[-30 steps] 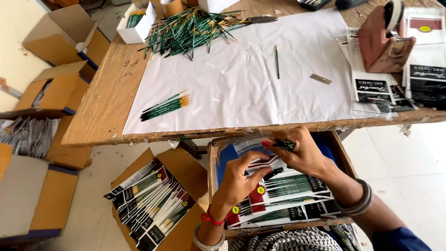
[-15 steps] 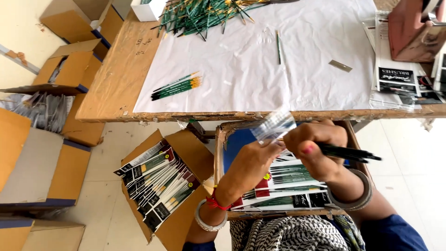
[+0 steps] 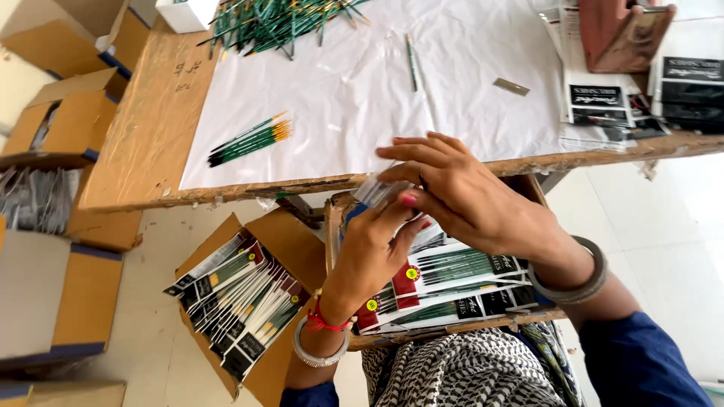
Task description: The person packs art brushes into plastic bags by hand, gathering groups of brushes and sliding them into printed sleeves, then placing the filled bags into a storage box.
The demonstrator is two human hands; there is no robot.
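Clear plastic sleeve (image 3: 375,190) was pinched between both hands above the lap tray (image 3: 335,226).
Left hand (image 3: 375,245) and right hand (image 3: 471,197) each had a grip clenched on it; packed brush sets (image 3: 460,283) filled the tray, while loose green brushes (image 3: 249,140) lay unpacked on the desk (image 3: 143,143).

We see the bench (image 3: 143,143) carrying a white sheet (image 3: 354,105); on the sheet, a small brush bundle (image 3: 249,140) lies below the loose brush pile (image 3: 283,19).
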